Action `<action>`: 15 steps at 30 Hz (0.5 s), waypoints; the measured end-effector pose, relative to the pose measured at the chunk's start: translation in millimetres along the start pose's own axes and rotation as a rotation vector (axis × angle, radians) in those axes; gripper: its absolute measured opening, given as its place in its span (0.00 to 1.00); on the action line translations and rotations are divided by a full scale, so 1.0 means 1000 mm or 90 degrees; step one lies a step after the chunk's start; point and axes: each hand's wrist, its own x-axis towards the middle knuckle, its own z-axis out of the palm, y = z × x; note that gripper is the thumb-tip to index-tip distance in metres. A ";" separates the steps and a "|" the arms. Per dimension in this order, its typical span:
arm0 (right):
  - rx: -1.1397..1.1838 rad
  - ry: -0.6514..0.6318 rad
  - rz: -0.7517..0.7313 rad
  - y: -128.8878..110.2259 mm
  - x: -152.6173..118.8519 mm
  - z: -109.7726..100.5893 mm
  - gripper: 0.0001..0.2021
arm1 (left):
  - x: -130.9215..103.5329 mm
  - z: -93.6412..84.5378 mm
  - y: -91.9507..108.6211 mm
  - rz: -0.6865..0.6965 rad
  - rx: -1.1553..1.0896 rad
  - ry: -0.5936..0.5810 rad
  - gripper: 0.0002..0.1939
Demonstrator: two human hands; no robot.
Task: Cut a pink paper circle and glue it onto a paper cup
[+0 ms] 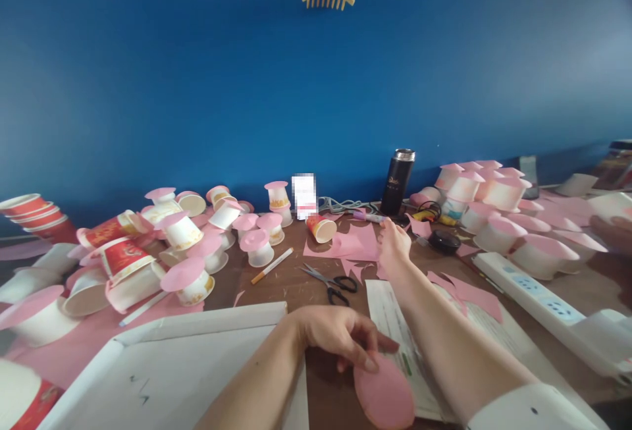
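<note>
My left hand (343, 334) pinches a round pink paper disc (385, 390) by its upper left edge, low in front of me. Farther off, my right hand (395, 240) has its fingers closed at the end of a purple-and-white tube (366, 216), which looks like a glue stick. Under and beside that hand lies a cut sheet of pink paper (363, 240). A red-and-yellow paper cup (322, 229) rests tipped on its side at the sheet's left. Scissors with black handles (336, 284) lie partly spread between my hands.
Paper cups with pink discs (185, 278) crowd the left; more capped cups (498, 236) stand at right. A black thermos (397, 183) is at the back. Also around are a white power strip (543, 298), white box (187, 351), marker (271, 267) and round black object (444, 241).
</note>
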 end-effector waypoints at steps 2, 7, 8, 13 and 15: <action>0.027 0.012 0.018 0.000 -0.004 0.003 0.10 | 0.003 0.001 -0.001 -0.022 0.032 -0.006 0.20; 0.073 -0.008 0.074 -0.006 0.000 0.002 0.10 | 0.001 0.005 0.004 -0.034 0.078 -0.016 0.19; 0.081 -0.014 0.083 -0.009 0.003 0.000 0.10 | 0.001 0.005 0.006 -0.036 0.086 -0.013 0.19; 0.100 -0.062 0.129 -0.029 0.028 -0.021 0.12 | -0.002 0.010 0.013 -0.050 0.121 0.005 0.19; 0.092 -0.073 0.139 -0.034 0.039 -0.031 0.12 | -0.002 0.011 0.015 -0.053 0.125 0.006 0.18</action>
